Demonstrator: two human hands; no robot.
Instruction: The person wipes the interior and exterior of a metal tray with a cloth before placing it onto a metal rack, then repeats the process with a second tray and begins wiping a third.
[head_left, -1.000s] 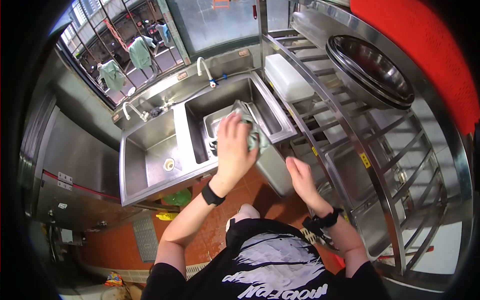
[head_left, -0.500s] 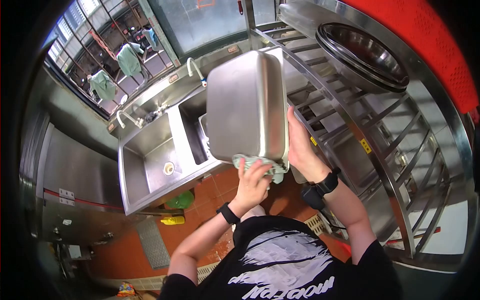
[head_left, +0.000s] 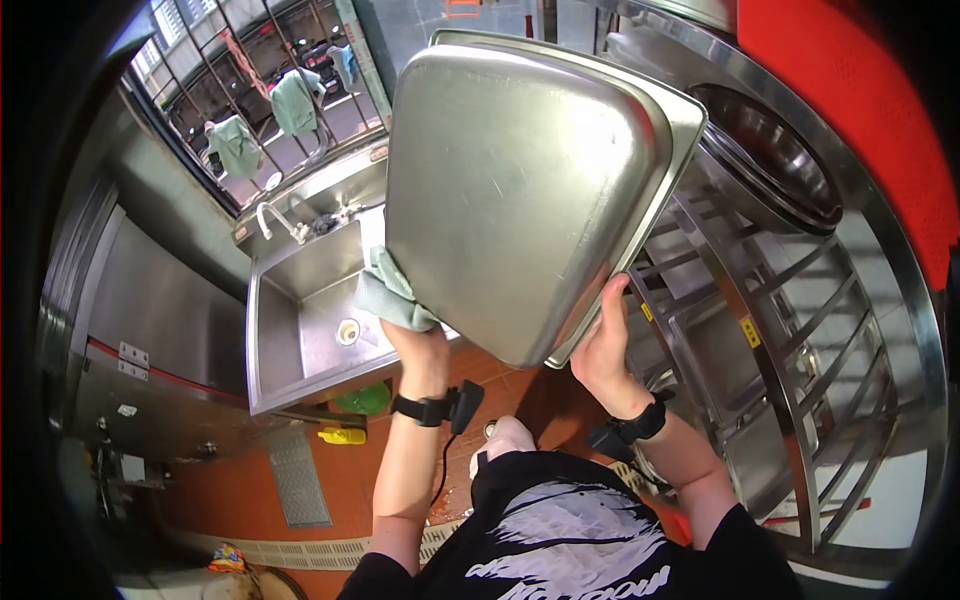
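- The left hand (head_left: 417, 345) is gripping a pale green cloth (head_left: 385, 292) and pressing it to the pan's near left edge; its fingertips are being hidden by cloth and metal.
- The right hand (head_left: 602, 345) is gripping the rim at the pan's near right corner, its thumb lying along the outer side and its other fingers being largely hidden.
- The metal pan (head_left: 510, 190) is hanging tilted between and beyond both hands, its underside facing the camera.
- A sink (head_left: 315, 300) is lying left of the left hand, partly behind the cloth, with a white faucet (head_left: 280, 222) rising at its far side.
- A metal rack (head_left: 737, 295) is standing right of the right hand, and dark-rimmed bowls (head_left: 770, 150) are resting on it, farther off.
- A green item (head_left: 364, 398) and a yellow item (head_left: 342, 436) are lying below and left of the left hand.
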